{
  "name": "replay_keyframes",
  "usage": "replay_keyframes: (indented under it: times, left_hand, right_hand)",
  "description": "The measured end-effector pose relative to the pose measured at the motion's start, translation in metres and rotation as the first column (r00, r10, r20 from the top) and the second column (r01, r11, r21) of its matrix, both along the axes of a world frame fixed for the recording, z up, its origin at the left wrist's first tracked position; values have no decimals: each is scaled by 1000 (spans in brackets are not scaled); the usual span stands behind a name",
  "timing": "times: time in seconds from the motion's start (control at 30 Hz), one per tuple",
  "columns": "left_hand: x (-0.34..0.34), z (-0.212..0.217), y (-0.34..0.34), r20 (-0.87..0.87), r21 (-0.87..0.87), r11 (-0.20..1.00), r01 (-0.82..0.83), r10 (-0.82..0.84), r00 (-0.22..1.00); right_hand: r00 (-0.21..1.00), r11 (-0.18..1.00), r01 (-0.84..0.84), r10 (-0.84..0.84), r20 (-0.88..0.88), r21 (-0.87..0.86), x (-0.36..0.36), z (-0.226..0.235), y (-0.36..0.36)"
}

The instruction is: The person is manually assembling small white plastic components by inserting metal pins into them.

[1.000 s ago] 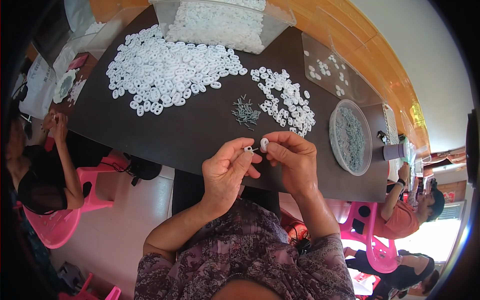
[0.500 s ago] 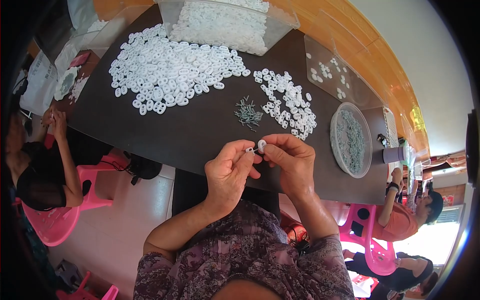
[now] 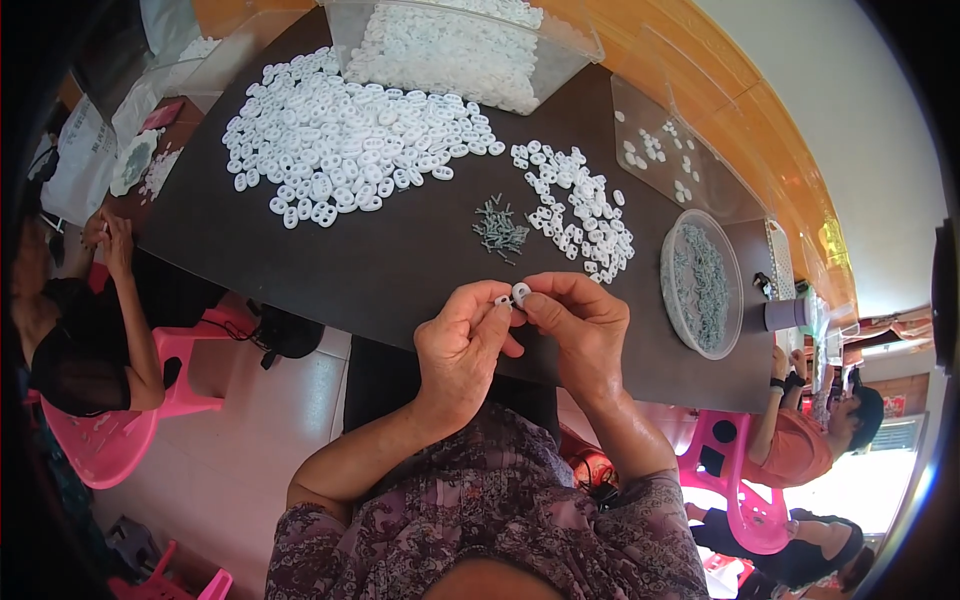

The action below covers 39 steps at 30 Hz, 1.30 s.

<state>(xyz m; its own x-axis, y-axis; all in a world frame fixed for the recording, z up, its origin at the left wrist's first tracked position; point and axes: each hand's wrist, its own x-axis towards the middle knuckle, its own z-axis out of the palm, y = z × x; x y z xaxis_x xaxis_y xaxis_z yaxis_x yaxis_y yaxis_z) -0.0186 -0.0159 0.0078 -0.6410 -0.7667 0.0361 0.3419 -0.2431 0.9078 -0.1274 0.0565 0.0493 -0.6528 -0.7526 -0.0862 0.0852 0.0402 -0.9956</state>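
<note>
Left hand (image 3: 460,340) covers most of its small white piece (image 3: 502,300). Right hand (image 3: 585,335) hides part of its white oval piece (image 3: 521,290); whether the two pieces touch is too small to tell. Top edge crops clear bin (image 3: 568,62); bottom edge crops patterned shirt (image 3: 480,525).

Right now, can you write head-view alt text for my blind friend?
A person's left hand and right hand each pinch a white piece, close together at a dark table. Beyond lie a big white pile, a small white pile and a grey heap; a round tub stands right.
</note>
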Motion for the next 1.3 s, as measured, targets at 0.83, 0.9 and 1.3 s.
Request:
replay_keyframes:
  times: [0.83, 0.9, 1.3]
  left_hand:
    - [4, 1, -9, -56, 88, 992, 89, -84, 995]
    - [4, 3, -9, -49, 90, 991, 97, -93, 995]
    - [6, -3, -14, 3, -138, 985, 107, -108, 994]
  right_hand:
    - [671, 990, -138, 106, -734, 16, 1, -7, 1]
    - [629, 993, -122, 80, -773, 4, 1, -10, 1]
    - [610, 996, -56, -17, -792, -65, 1, -17, 2]
